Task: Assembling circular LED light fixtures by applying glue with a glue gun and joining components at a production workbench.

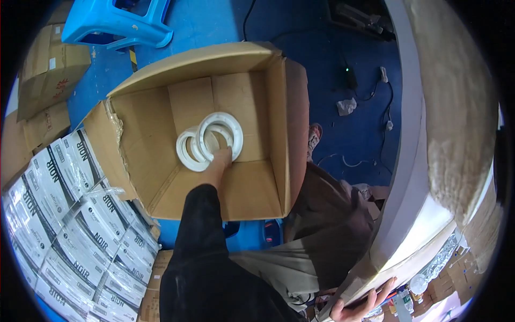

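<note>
An open cardboard box (257, 188) lies in front of me, with two white rings (217, 119) overlapping inside it. My left hand (222, 158) reaches into the box from a black sleeve, its fingers closed on the near rim of the right-hand ring. That ring leans partly over the other one. At the lower right, my right hand (365, 307) touches the edge of a pale tabletop (407, 228), fingers apart; part of this hand is cut off by the frame's lower edge.
Plastic-wrapped white cartons (80, 231) are stacked at the left, with brown boxes (53, 70) behind. A blue stool (120, 24) stands at the far left. Cables (389, 102) and a crumpled white scrap (346, 107) lie on the blue floor. Brown cardboard (456, 107) covers the table at right.
</note>
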`<state>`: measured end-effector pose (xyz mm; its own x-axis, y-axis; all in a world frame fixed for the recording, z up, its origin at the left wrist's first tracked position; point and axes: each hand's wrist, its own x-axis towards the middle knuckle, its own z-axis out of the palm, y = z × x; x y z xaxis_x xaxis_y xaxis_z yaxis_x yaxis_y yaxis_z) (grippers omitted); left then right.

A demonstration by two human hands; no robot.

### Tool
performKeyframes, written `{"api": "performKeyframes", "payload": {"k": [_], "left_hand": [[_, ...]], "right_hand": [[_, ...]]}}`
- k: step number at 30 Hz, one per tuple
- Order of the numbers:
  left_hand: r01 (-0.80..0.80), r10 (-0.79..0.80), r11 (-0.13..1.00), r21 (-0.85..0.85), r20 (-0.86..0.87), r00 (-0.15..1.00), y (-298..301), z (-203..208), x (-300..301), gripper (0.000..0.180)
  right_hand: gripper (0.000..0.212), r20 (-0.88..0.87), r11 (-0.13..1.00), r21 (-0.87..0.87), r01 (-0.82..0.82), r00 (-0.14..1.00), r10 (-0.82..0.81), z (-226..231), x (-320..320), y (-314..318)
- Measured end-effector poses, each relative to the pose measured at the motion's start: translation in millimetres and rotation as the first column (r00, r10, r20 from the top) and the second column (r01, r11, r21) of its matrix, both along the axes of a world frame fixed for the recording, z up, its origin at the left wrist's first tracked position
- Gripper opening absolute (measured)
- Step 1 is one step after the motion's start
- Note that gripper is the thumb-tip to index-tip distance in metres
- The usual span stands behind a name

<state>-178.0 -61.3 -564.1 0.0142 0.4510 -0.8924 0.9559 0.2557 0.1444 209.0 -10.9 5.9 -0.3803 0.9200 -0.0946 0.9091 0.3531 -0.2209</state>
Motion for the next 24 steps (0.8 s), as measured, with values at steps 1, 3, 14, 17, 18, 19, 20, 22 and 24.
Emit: {"api": "performKeyframes", "payload": {"k": [1, 3, 14, 17, 18, 19, 20, 22, 24], "left_hand": [[-0.001, 0.001, 1.000, 0.012, 0.001, 1.000, -3, 2, 1, 0.034], [0.054, -0.056, 0.995, -0.084, -0.017, 0.998, -19, 18, 7, 0.039], [-0.973, 0.877, 0.217, -0.084, 0.455, 0.156, -81, 18, -68, 0.075], [-0.747, 0.683, -0.409, -0.524, 0.368, -0.631, -77, -20, -72, 0.083], [-0.643, 0.547, -0.630, -0.436, 0.338, -0.765, -75, -33, -50, 0.073], [-0.647, 0.544, -0.632, -0.427, 0.351, -0.762, -83, -39, -66, 0.073], [-0.908, 0.846, -0.383, -0.168, 0.331, -0.418, -91, -42, -86, 0.069], [-0.946, 0.955, 0.264, 0.187, 0.090, 0.284, -83, -51, -71, 0.059], [-0.870, 0.894, 0.418, 0.262, 0.050, 0.445, -70, -63, -49, 0.044]], "right_hand": [[0.078, -0.014, 1.000, -0.004, -0.006, 1.000, 0.006, -4, -2, 1], [0.078, 0.042, 1.000, -0.022, -0.017, 0.999, 0.017, -2, 3, -2], [0.077, -0.028, 0.998, -0.060, -0.009, 1.000, 0.007, 4, 2, -1], [0.078, -0.028, 0.996, -0.084, 0.002, 1.000, -0.004, 2, -2, -2], [0.078, -0.007, 0.997, -0.077, 0.003, 1.000, -0.004, 3, -3, -2], [0.078, -0.025, 0.998, -0.065, 0.003, 1.000, -0.004, 6, -4, -2], [0.076, -0.070, 0.999, -0.030, 0.026, 0.997, -0.028, 4, -4, -4], [0.076, -0.003, 1.000, 0.009, -0.006, 1.000, 0.006, -2, -1, -4], [0.074, 0.055, 1.000, 0.026, -0.017, 0.998, 0.016, -6, 2, -6]]}}
